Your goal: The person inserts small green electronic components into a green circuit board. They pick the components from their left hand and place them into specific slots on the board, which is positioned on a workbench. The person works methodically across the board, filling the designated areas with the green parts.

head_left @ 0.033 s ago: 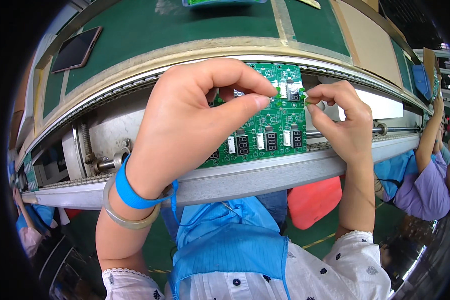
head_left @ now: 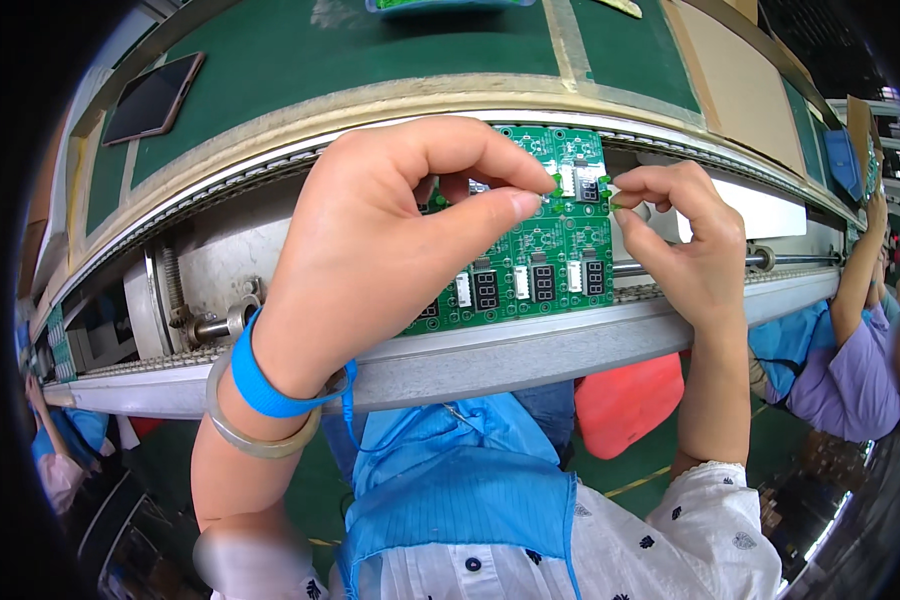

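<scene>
A green circuit-board panel [head_left: 530,240] lies across the conveyor rails in front of me, carrying black digit displays [head_left: 542,284] and white connectors [head_left: 574,277]. My left hand [head_left: 410,210] reaches over its left part, thumb and forefinger pinched by small green LEDs [head_left: 557,208] at the upper boards. The pinched piece is mostly hidden behind the fingertips. At the panel's right edge my right hand [head_left: 685,215] pinches a tiny green LED [head_left: 617,207] between thumb and forefinger, close to more green LEDs. A blue wrist strap [head_left: 260,375] and a bangle circle my left wrist.
Metal conveyor rails [head_left: 490,355] run on both sides of the panel. Beyond lies a green worktop [head_left: 370,60] with a phone [head_left: 154,97] and a blue-rimmed container [head_left: 450,5] of green parts. A co-worker in purple [head_left: 850,370] is at the right; a red stool [head_left: 630,405] stands below.
</scene>
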`<state>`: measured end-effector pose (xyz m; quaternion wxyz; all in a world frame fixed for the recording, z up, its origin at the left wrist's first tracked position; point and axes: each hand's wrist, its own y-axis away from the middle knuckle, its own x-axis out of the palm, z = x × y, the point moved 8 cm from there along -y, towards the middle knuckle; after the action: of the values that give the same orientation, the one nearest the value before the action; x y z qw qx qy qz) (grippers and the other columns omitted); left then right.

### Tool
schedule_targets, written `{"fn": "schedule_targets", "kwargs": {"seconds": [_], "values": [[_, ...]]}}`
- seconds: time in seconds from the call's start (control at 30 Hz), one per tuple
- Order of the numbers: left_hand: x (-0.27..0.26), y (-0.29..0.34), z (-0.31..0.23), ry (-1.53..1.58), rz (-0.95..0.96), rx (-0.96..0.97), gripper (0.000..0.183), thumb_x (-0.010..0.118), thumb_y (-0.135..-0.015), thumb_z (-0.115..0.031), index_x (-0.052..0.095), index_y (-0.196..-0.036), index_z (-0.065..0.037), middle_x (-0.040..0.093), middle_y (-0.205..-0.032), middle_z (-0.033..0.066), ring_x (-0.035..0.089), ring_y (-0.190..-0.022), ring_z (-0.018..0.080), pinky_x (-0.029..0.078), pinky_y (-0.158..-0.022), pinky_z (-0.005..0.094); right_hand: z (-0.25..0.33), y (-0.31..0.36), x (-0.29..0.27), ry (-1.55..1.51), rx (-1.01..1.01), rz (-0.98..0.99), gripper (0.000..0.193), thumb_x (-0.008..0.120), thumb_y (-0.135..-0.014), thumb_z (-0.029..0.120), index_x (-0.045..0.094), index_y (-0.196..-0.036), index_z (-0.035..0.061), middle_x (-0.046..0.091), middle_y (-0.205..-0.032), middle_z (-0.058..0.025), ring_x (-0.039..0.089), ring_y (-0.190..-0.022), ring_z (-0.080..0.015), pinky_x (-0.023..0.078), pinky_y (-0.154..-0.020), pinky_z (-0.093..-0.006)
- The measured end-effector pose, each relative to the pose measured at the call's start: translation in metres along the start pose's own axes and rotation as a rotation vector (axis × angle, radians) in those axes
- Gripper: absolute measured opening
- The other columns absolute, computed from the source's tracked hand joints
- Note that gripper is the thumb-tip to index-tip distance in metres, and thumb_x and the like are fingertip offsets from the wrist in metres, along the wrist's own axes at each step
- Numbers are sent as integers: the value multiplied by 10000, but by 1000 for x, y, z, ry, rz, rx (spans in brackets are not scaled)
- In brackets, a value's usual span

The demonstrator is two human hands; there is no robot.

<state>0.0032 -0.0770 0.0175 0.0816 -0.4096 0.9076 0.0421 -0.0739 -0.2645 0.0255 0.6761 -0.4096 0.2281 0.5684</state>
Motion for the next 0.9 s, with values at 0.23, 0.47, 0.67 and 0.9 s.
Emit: {"fn": "schedule_targets", "kwargs": {"seconds": [0.23, 0.47, 0.67, 0.9], "values": [[-1, 0, 0, -12, -8, 15, 139, 717, -865, -6, 727, -1004, -2, 723, -967, 42, 657, -887, 92, 517, -813, 228, 3, 0, 2, 20, 69, 2, 334, 732, -759, -3, 658, -1083, 34, 718, -845, -40, 637, -805, -196, 508, -710, -307], [-10, -1, -4, -11, -44, -14, 148, 707, -877, -9, 721, -1024, 3, 717, -965, 33, 655, -891, 89, 514, -811, 224, 1, -14, -19, -61, 115, -78, 281, 743, -761, 21, 664, -1030, 19, 697, -800, -26, 583, -749, -129, 475, -721, -258], [-37, -2, -11, 92, -70, -2, 154, 708, -885, -22, 716, -1035, 14, 726, -971, 57, 660, -897, 97, 515, -812, 224, 28, -85, -18, -8, 46, -78, 242, 736, -828, 151, 721, -1054, 67, 695, -850, -35, 563, -793, -117, 478, -768, -263], [-78, 24, 1, 77, -99, -52, 162, 704, -879, -7, 721, -1038, 17, 721, -996, 64, 656, -915, 108, 516, -832, 239, 68, -168, 31, 39, -82, 59, 210, 677, -826, 118, 733, -966, -28, 716, -894, -225, 701, -796, -329, 541, -747, -376]]}}
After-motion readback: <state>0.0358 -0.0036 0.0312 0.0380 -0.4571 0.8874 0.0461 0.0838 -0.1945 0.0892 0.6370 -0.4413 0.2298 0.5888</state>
